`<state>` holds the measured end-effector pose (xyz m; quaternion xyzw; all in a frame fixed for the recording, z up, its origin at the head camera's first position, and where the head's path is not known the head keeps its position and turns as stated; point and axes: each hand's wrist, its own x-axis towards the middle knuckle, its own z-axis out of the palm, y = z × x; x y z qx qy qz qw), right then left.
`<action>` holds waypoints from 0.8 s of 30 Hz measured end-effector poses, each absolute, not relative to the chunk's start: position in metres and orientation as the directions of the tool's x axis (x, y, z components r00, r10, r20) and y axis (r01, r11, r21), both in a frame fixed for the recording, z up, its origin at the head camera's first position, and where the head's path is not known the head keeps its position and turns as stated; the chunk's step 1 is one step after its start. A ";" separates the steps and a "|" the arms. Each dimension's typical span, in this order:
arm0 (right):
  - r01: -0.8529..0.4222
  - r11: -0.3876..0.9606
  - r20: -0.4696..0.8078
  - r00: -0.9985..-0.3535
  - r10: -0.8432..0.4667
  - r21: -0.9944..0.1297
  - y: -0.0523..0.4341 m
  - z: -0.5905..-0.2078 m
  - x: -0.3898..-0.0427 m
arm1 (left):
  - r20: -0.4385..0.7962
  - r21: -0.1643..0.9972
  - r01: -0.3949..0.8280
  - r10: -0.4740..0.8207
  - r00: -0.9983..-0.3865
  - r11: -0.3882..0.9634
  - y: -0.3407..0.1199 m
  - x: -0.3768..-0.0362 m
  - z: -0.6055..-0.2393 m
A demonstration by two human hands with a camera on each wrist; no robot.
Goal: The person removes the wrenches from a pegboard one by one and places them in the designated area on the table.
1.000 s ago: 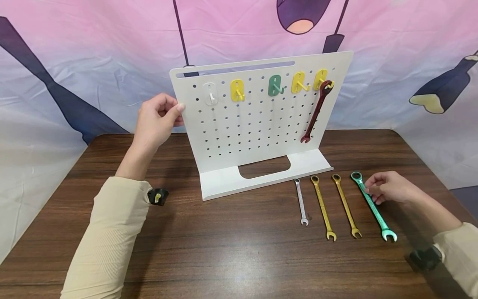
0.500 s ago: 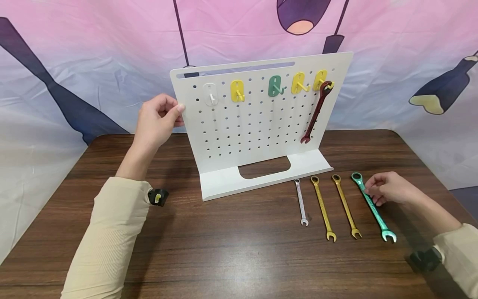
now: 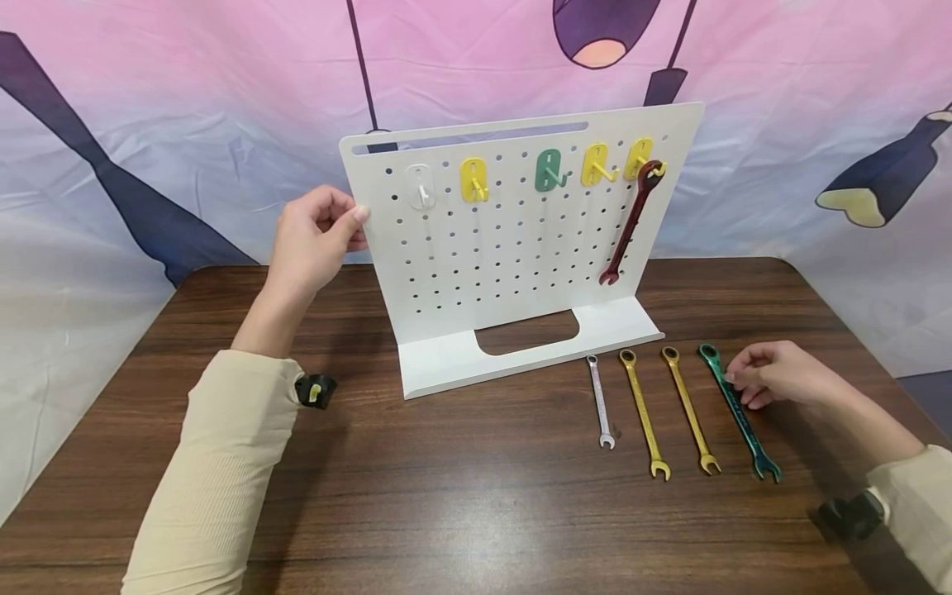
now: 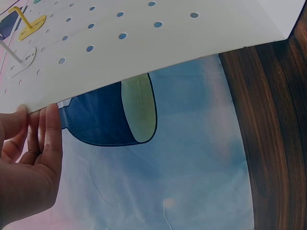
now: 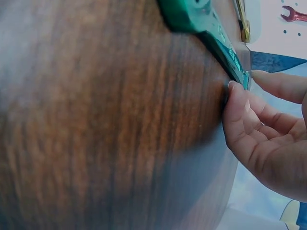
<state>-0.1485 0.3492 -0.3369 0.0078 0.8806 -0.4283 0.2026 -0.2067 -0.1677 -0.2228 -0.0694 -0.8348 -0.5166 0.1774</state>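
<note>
My left hand (image 3: pixel 308 240) pinches the left edge of a white pegboard (image 3: pixel 431 359) between thumb and fingers; the left wrist view shows the fingertips at its rim. On the right, my right hand (image 3: pixel 788 376) pinches the shaft of a green combination wrench (image 3: pixel 736 411) near its ring end. In the right wrist view, thumb and forefinger lie on either side of the green wrench (image 5: pixel 220 45), close over the table. A dark red wrench (image 3: pixel 630 227) hangs by its ring from the rightmost yellow hook (image 3: pixel 637 155).
Left of the green wrench lie two gold wrenches (image 3: pixel 644 413) and a smaller silver wrench (image 3: pixel 599 403). The board also bears a white hook (image 3: pixel 421 186), a green hook (image 3: pixel 549 169) and two more yellow hooks (image 3: pixel 473 179). A printed cloth (image 3: pixel 245 99) hangs behind the wooden table (image 3: pixel 446 496).
The green wrench has turned slightly in my right hand: its open end has shifted a little left and its face looks darker. My left hand keeps its place on the board's edge.
</note>
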 end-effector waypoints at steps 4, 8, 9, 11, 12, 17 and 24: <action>0.181 0.634 -0.363 -0.916 -0.169 -0.752 0.349 -0.335 -0.149 | 0.369 0.839 0.302 -0.066 -0.927 0.452 -0.168 -0.207 -0.223; 0.167 0.634 -0.357 -0.916 -0.183 -0.755 0.348 -0.332 -0.151 | 0.372 0.837 0.306 -0.063 -0.926 0.453 -0.168 -0.207 -0.223; 0.164 0.634 -0.354 -0.916 -0.186 -0.756 0.347 -0.330 -0.151 | 0.373 0.837 0.307 -0.062 -0.926 0.452 -0.168 -0.207 -0.223; 0.153 0.636 -0.347 -0.918 -0.192 -0.756 0.345 -0.328 -0.152 | 0.373 0.837 0.307 -0.061 -0.926 0.452 -0.168 -0.207 -0.223; 0.152 0.635 -0.344 -0.920 -0.190 -0.757 0.344 -0.327 -0.153 | 0.372 0.837 0.306 -0.060 -0.926 0.453 -0.168 -0.207 -0.223; 0.116 0.652 -0.314 -0.929 -0.194 -0.749 0.341 -0.321 -0.158 | 0.363 0.841 0.299 -0.061 -0.930 0.452 -0.168 -0.206 -0.222; 0.081 0.651 -0.278 -0.938 -0.205 -0.754 0.336 -0.310 -0.162 | 0.358 0.844 0.293 -0.064 -0.932 0.449 -0.167 -0.206 -0.222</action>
